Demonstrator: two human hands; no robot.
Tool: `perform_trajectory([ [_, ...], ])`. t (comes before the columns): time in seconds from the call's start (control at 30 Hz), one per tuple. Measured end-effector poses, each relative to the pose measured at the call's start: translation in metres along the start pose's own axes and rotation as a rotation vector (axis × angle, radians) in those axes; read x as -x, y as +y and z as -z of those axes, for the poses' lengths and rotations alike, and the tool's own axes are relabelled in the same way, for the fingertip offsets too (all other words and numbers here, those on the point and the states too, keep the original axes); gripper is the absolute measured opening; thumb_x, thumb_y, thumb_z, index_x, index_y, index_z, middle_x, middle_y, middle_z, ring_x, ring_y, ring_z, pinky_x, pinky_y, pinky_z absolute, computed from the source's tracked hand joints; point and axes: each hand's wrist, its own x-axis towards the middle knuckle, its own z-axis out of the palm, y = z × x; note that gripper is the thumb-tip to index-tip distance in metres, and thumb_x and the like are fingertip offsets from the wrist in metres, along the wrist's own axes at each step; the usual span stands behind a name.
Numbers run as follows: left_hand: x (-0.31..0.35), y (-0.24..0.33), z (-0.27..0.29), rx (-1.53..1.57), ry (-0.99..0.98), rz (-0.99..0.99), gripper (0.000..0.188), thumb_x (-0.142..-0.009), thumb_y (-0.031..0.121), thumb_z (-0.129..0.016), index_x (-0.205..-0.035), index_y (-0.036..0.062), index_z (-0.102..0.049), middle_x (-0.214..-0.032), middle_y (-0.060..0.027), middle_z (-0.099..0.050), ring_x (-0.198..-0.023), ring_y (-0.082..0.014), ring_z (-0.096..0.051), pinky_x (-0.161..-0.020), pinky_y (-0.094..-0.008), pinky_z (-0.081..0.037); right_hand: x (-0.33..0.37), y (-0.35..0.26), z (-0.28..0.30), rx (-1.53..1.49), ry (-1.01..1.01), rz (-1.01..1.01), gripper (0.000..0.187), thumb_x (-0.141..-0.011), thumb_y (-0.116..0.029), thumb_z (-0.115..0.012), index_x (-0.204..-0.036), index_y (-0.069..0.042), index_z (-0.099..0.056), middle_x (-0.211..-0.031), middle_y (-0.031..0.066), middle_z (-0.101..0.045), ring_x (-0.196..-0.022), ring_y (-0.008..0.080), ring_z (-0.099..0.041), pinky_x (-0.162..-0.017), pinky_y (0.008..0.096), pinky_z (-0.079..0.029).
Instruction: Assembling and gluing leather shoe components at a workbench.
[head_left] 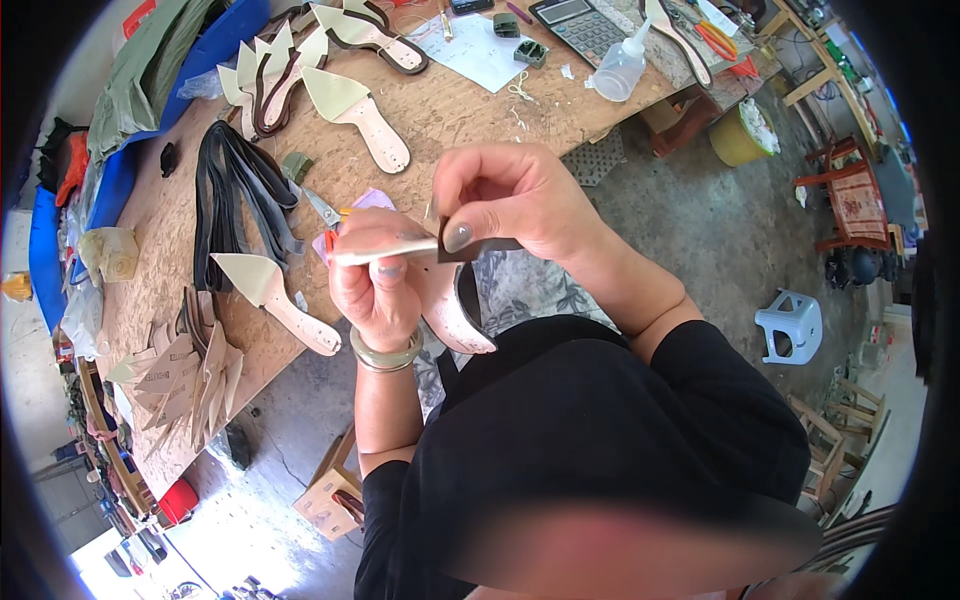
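Note:
My left hand [372, 275], with a bangle at the wrist, grips a pale shoe insole [447, 308] between thumb and fingers. The insole is held up edge-on, and its speckled, rounded end hangs down past the hand. My right hand [525, 205] pinches a dark brown strip [492, 244] between thumb and forefinger against the insole's edge. The strip's far end is hidden by my right hand. Close to my left hand on the table lie scissors [322, 208] and a similar pale insole [280, 305] with a pointed end.
On the wooden table [480, 125] lie black strips [228, 185], stacked brown pieces [190, 375], more insoles [365, 120], a calculator [580, 35] and a squeeze bottle [622, 70]. A yellow bucket [740, 137] and a white stool [790, 325] stand on the floor to the right.

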Motion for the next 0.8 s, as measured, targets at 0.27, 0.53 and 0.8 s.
perform_trajectory([
  [0.27,0.003,-0.008,0.003,-0.18,-0.036,-0.07,0.022,-0.098,0.024,-0.056,-0.095,0.0024,-0.053,-0.083,-0.0108,-0.057,-0.071,-0.0183,-0.054,-0.066,-0.0282,-0.044,0.007,0.013,0.009,0.706,0.048,0.504,0.014,-0.076,-0.006,-0.077,-0.086,-0.002,-0.069,-0.084,0.0053,-0.058,-0.074,0.0159,-0.057,-0.064,0.0261,-0.044],
  [0.53,-0.008,0.001,0.01,-0.64,-0.278,0.0,0.019,-0.086,0.002,-0.065,-0.101,0.0003,-0.054,-0.091,-0.0142,-0.06,-0.077,-0.0273,-0.06,-0.068,-0.0321,-0.048,-0.007,0.001,0.025,1.192,-0.092,0.647,0.016,-0.068,-0.014,-0.078,-0.072,-0.006,-0.065,-0.076,0.0007,-0.056,-0.074,0.0209,-0.056,-0.066,0.0343,-0.043],
  [0.8,0.013,-0.001,0.0,0.318,0.057,0.65,0.085,-0.072,0.04,-0.083,-0.134,-0.0016,-0.042,-0.119,-0.0139,-0.057,-0.107,-0.0226,-0.059,-0.089,-0.0341,-0.051,-0.013,-0.008,0.027,1.159,-0.117,0.652,0.016,-0.068,-0.014,-0.078,-0.07,-0.006,-0.064,-0.074,0.0007,-0.056,-0.073,0.0208,-0.056,-0.066,0.0349,-0.043],
])
